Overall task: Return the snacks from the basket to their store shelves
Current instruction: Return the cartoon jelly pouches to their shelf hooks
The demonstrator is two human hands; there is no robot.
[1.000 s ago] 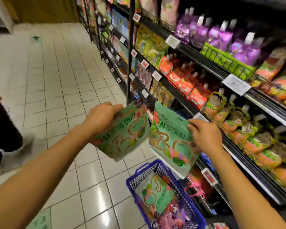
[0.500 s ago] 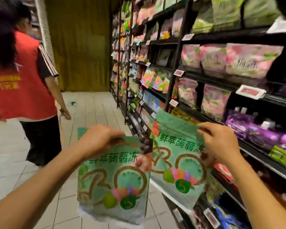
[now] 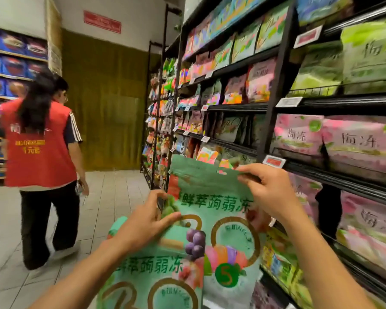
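Observation:
I hold two green jelly snack bags with fruit pictures in front of the store shelves. My right hand pinches the top right corner of the upper bag, raised level with a shelf of similar green bags. My left hand grips the top of the lower bag, which overlaps the upper bag's lower left. The basket is out of view.
Black shelving with pink and green snack bags and price tags runs along the right side. A person in a red vest walks away on the tiled aisle at left. A shelf of blue boxes stands at far left.
My view has tilted up, away from the basket. Both bags rose toward the shelves, and the right bag now stands higher, overlapping the left one. The person in red has walked further away.

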